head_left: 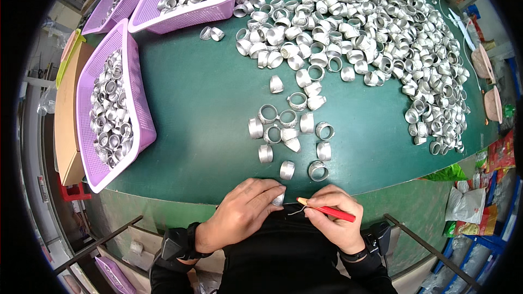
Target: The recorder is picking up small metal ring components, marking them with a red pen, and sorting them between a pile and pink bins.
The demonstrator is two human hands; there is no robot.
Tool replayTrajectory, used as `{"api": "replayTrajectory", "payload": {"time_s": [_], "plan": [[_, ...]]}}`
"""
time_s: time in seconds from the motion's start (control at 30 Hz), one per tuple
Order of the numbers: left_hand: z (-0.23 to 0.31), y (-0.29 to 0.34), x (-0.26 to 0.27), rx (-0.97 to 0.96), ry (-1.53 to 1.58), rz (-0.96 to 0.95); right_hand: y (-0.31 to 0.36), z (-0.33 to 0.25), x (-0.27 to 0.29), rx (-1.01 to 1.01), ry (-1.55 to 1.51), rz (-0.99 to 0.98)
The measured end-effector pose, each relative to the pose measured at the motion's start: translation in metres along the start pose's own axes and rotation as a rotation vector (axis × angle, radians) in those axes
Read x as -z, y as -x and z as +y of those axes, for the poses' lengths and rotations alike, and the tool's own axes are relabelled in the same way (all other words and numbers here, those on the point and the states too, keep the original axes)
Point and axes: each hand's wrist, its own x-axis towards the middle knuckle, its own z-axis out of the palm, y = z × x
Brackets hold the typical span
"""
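Hands, two: left hand (245, 209) pinches one small silver metal ring (278, 200) at the green surface (201, 103) edge; right hand (335, 215) grips one red-handled hook tool (327, 211). Purple plastic baskets (139, 103), three, ring-filled; loose rings uncountable.

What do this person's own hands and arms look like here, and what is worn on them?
Both hands are bare, without gloves. The left hand and right hand each come out of a black sleeve. Each wrist carries a black band with a bulky black box-shaped device strapped on, left and right. No rings or markings show.
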Motion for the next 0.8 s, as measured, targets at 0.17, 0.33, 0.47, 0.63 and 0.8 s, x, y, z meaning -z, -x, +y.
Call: {"api": "replayTrajectory", "payload": {"time_s": [0.17,0.33,0.47,0.63,0.8], "plan": [[-0.002,-0.001,-0.003,-0.005,0.025,0.020,0.002,0.010,-0.020,-0.119,-0.080,0.112],[-0.004,0.000,-0.003,-0.009,0.032,0.050,-0.002,0.010,-0.021,0.008,0.062,0.013],[-0.002,-0.001,-0.003,-0.010,0.028,0.060,0.000,0.011,-0.023,-0.034,0.072,0.017],[-0.005,-0.001,0.001,0.029,0.094,0.047,0.000,0.010,-0.023,-0.058,0.124,0.111],[-0.001,0.011,-0.001,0.413,1.109,0.090,-0.003,0.007,-0.017,-0.024,-0.068,0.086]]}}
